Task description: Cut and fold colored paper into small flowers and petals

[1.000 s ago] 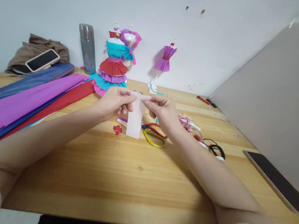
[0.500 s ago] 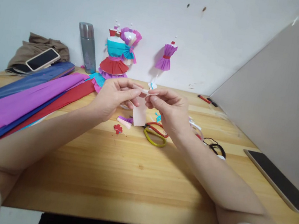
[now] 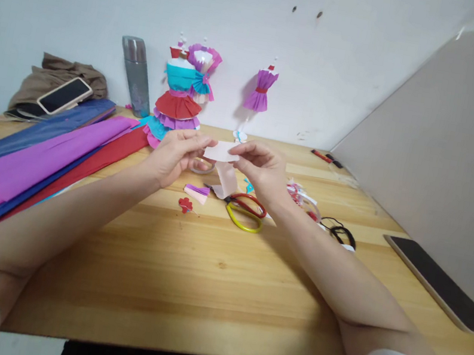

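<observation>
A wooden table (image 3: 217, 295) fills the lower view before a pale wall, with long folded sheets (image 3: 38, 171) in purple, blue and red stretching down its left side. A dark, flat device (image 3: 433, 277) lies at far right; a brown cloth (image 3: 61, 70) is bunched at the back left. Toward the wall stand a tiered turquoise, red and purple dress (image 3: 178, 106) on a form, and a grey bottle (image 3: 139, 79). Red-and-yellow-handled scissors (image 3: 245, 225) lie just below the hands, near a small red flower (image 3: 185, 204).

Between the left hand (image 3: 174, 158) and right hand (image 3: 261, 166), above the table, is a pale pink strip (image 3: 219, 150), its upper part flat and its tail dangling in a curl. Thumb and fingers of each hand pinch one end.

The tail covers part of the scissors' blades; whether it touches them is unclear. A ring-shaped item (image 3: 202, 169) is partly hidden behind the left hand.
</observation>
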`<action>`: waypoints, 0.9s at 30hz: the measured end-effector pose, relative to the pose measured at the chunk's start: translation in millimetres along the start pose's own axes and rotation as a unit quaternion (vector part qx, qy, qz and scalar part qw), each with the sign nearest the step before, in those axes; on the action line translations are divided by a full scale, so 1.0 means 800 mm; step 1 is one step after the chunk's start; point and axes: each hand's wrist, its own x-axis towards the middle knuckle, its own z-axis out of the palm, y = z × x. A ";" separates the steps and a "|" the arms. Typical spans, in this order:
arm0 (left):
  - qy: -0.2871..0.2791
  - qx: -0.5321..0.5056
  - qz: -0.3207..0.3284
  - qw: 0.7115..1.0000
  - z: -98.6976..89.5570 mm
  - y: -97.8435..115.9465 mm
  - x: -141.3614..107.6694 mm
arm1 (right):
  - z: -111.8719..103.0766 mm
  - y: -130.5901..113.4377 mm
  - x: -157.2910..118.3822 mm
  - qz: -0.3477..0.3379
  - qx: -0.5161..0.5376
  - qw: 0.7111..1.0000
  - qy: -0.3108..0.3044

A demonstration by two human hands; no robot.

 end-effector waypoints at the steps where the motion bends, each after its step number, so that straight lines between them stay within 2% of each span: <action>1: -0.003 0.008 0.005 1.000 -0.002 -0.003 0.002 | -0.001 0.004 0.002 -0.007 -0.001 1.000 0.000; 9: -0.054 0.107 0.086 0.989 -0.018 -0.027 0.015 | -0.005 0.020 0.006 -0.021 -0.027 0.999 -0.002; 14: -0.022 0.138 0.111 0.984 -0.014 -0.028 0.012 | 0.000 0.018 0.004 0.002 -0.009 1.000 -0.006; 21: 0.031 0.133 0.103 0.985 -0.009 -0.030 0.008 | 0.008 0.012 -0.002 0.035 -0.012 0.998 -0.049; 27: 0.042 0.085 0.066 0.993 -0.005 -0.033 0.008 | 0.007 0.013 -0.001 0.031 -0.018 0.999 -0.014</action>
